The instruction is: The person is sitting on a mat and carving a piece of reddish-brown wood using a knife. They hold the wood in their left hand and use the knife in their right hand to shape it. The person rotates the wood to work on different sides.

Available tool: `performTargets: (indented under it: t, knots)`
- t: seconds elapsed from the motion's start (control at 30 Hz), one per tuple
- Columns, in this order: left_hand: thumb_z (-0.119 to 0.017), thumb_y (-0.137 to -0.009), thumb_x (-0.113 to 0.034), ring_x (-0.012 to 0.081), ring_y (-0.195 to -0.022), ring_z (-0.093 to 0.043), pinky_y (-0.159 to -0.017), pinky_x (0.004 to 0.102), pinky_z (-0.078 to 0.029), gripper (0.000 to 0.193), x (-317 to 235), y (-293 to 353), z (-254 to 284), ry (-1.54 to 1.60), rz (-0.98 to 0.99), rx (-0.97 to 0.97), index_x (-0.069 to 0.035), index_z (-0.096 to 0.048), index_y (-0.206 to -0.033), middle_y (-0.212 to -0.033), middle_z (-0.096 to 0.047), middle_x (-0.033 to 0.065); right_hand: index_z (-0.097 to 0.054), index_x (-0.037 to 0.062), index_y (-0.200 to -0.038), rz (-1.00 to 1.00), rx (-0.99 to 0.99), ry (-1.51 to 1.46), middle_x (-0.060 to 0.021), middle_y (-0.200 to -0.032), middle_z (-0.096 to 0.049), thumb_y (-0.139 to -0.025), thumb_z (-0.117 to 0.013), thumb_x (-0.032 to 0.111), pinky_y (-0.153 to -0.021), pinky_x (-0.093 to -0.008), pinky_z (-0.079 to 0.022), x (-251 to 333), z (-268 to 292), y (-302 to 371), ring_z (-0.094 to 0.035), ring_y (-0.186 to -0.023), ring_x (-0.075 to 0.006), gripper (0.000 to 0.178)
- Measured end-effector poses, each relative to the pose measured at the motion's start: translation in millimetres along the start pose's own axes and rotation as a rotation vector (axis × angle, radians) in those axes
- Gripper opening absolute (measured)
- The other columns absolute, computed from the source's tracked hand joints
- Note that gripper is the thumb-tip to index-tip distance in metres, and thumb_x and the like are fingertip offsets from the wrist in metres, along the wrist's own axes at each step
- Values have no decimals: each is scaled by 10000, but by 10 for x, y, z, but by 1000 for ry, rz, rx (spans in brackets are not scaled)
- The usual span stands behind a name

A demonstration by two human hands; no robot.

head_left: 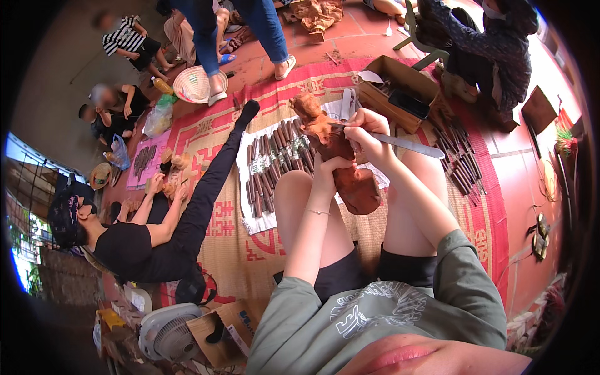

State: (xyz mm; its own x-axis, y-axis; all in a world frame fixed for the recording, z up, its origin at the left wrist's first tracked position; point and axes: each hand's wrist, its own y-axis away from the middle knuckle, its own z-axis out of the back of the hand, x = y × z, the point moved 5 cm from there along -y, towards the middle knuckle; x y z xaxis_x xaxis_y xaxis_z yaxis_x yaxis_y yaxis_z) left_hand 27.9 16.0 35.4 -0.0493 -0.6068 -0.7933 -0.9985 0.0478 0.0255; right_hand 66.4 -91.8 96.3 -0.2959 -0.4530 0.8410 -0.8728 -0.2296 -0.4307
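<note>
A reddish-brown carved wooden figure [330,142] leans over my knees, its head away from me and its block-like base [357,192] toward me. My left hand [330,174] is closed around its lower part. Above it, my right hand [370,139] grips a slim carving tool [415,147] with a long, pale, flat end sticking out to the right. The tool's dark working end points at the figure's upper body; whether it touches the wood I cannot tell. Just beyond my left knee, several wooden-handled chisels [275,159] lie in rows on a white cloth [253,224].
More chisels [462,159] lie right of my knees, near an open box [381,103] holding a dark flat object. At left, a person in black [134,250] works on another carving, one leg stretched across the mat [219,187]. A fan [169,334] stands lower left. Someone in jeans [231,31] stands ahead.
</note>
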Motion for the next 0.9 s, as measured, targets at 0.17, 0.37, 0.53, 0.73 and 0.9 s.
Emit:
performTargets:
  t: [0.17,0.37,0.53,0.73,0.9]
  knots:
    - [-560,-552,40,177,-704,-591,-687,271,-485,318,-32,-8,-9,-42,-31,0,29,-573,-870,-782,-602,76,-445,16,-655,-9,58,52,-66,-616,-533,-773,-559,-12,-378,-194,-344,-75,79,-16,-440,-424,-55,166]
    - [-524,-581,1,206,-759,-599,-683,296,-529,519,-12,-34,73,-153,-64,16,25,-475,-1096,-900,-570,108,-442,20,-626,-43,-3,42,-71,-598,-540,-761,-565,-17,-373,-193,-343,3,-13,-20,-446,-423,-55,186]
    - [-527,-579,0,204,-727,-598,-668,295,-530,521,3,-37,64,-158,-14,28,27,-472,-1097,-887,-570,107,-457,17,-648,-56,31,-9,-67,-604,-543,-769,-569,-14,-377,-189,-339,-46,99,-27,-441,-426,-50,168]
    - [-525,-582,0,196,-736,-594,-664,300,-533,509,20,-49,93,-172,-39,5,31,-477,-1088,-892,-567,108,-472,16,-683,-10,-7,65,-57,-616,-541,-783,-565,-13,-384,-181,-331,3,59,-54,-447,-445,-46,139]
    - [-513,-591,5,197,-771,-591,-672,301,-534,502,1,-38,68,-170,-54,6,25,-478,-1091,-927,-563,104,-478,17,-682,-66,52,107,-54,-610,-547,-784,-577,5,-385,-183,-332,-43,88,-42,-447,-440,-46,142]
